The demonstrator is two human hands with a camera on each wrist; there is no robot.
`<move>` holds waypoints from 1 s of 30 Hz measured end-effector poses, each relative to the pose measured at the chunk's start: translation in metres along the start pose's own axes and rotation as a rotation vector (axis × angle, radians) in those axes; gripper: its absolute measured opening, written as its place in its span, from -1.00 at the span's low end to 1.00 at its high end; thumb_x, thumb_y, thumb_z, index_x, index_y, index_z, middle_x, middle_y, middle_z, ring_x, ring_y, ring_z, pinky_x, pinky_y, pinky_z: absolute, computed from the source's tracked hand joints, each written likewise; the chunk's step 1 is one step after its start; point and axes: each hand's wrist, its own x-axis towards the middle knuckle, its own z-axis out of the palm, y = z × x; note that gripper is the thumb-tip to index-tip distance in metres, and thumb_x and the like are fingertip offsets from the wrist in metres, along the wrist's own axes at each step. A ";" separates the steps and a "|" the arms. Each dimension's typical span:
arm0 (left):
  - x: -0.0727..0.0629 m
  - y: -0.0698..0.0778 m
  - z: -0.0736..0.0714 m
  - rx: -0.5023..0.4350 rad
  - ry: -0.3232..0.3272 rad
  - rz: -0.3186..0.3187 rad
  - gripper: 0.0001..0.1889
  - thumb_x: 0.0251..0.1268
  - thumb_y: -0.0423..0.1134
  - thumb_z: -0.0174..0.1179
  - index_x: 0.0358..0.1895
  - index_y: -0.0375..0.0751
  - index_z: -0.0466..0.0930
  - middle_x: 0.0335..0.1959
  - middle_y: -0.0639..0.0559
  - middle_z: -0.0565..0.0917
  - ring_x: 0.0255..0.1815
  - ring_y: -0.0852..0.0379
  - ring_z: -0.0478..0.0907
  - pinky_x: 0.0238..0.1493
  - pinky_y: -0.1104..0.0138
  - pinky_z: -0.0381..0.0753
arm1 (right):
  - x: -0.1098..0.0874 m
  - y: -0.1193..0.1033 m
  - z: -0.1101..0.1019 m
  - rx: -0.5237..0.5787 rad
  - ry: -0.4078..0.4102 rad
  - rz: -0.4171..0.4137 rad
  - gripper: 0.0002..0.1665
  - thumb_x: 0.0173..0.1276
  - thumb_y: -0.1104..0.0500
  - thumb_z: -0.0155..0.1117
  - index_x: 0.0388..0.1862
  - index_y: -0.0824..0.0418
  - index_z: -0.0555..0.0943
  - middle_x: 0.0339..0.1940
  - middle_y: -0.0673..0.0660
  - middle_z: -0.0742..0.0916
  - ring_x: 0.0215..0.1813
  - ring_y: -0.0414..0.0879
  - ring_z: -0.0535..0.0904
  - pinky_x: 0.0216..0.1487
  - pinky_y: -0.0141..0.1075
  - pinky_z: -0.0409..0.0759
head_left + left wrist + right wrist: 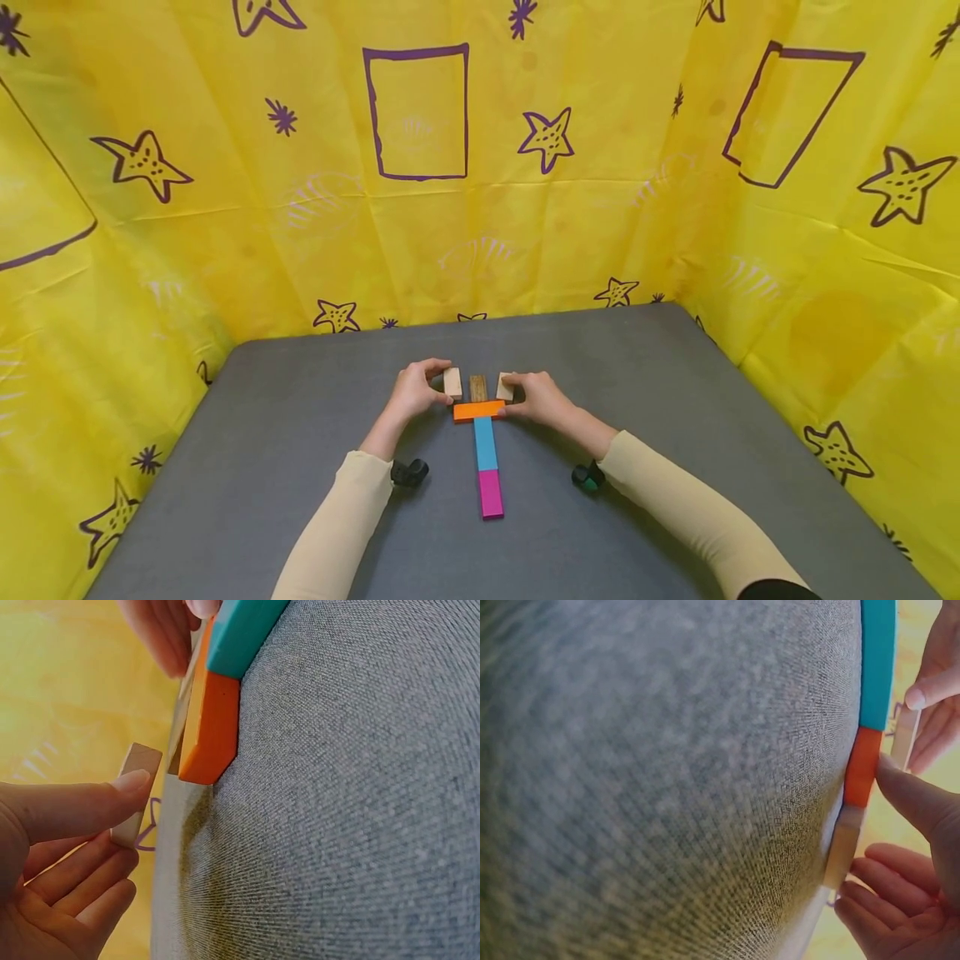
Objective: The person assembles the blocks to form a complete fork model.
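Note:
My left hand (412,392) pinches a pale wooden block (136,796) between thumb and fingers, held up off the table beside the orange block's left end. My right hand (546,400) holds another pale wooden block (844,847), which lies on the table against the orange block (476,410). The right thumb tip is at the orange block's edge, with the fingers at the wooden block's far end. Between the two pale blocks, a darker brown wooden block (478,388) sits behind the orange one. A blue block (485,443) and a magenta block (491,495) run in line toward me.
Grey fabric covers the table (247,483). Behind and at both sides hangs a yellow curtain (495,217) with purple stars and frames. Dark wrist-worn devices (410,473) sit under both wrists, close over the table.

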 end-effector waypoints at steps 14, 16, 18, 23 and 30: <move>0.003 -0.009 0.003 0.008 -0.006 0.009 -0.35 -0.18 -0.45 0.48 0.16 -0.21 0.56 0.15 -0.16 0.59 0.16 -0.14 0.51 0.18 0.03 0.48 | 0.000 -0.001 0.001 0.004 -0.004 0.022 -0.26 0.01 -0.05 0.52 0.16 0.23 0.58 0.06 0.18 0.69 -0.08 -0.02 0.59 0.07 -0.12 0.58; 0.004 -0.010 0.004 0.008 -0.007 0.005 -0.35 -0.18 -0.45 0.49 0.15 -0.21 0.57 0.14 -0.15 0.60 0.16 -0.13 0.51 0.20 0.03 0.47 | 0.000 -0.001 0.001 0.002 -0.006 0.024 -0.26 0.01 -0.05 0.52 0.17 0.23 0.58 0.07 0.18 0.69 -0.06 -0.02 0.60 0.08 -0.12 0.57; 0.004 -0.011 0.005 0.012 -0.008 0.006 -0.36 -0.18 -0.45 0.49 0.14 -0.20 0.57 0.14 -0.15 0.60 0.16 -0.12 0.51 0.20 0.03 0.46 | 0.000 -0.001 0.001 0.002 -0.009 0.024 -0.26 0.01 -0.06 0.52 0.17 0.23 0.58 0.07 0.18 0.69 -0.06 -0.02 0.59 0.07 -0.12 0.58; 0.002 -0.012 0.006 0.034 -0.012 0.008 -0.37 -0.18 -0.44 0.49 0.13 -0.21 0.58 0.13 -0.15 0.61 0.14 -0.11 0.52 0.21 0.02 0.45 | 0.000 -0.001 0.001 0.000 -0.010 0.031 -0.25 0.01 -0.06 0.52 0.17 0.22 0.57 0.08 0.17 0.69 -0.07 -0.02 0.59 0.07 -0.12 0.58; 0.002 -0.014 0.007 0.036 -0.032 -0.027 -0.38 -0.16 -0.40 0.50 0.13 -0.16 0.59 0.12 -0.11 0.60 0.12 -0.10 0.50 0.23 0.02 0.43 | 0.000 -0.001 0.001 0.009 -0.011 0.043 -0.25 0.01 -0.07 0.52 0.17 0.21 0.58 0.09 0.16 0.69 -0.05 -0.02 0.59 0.08 -0.13 0.58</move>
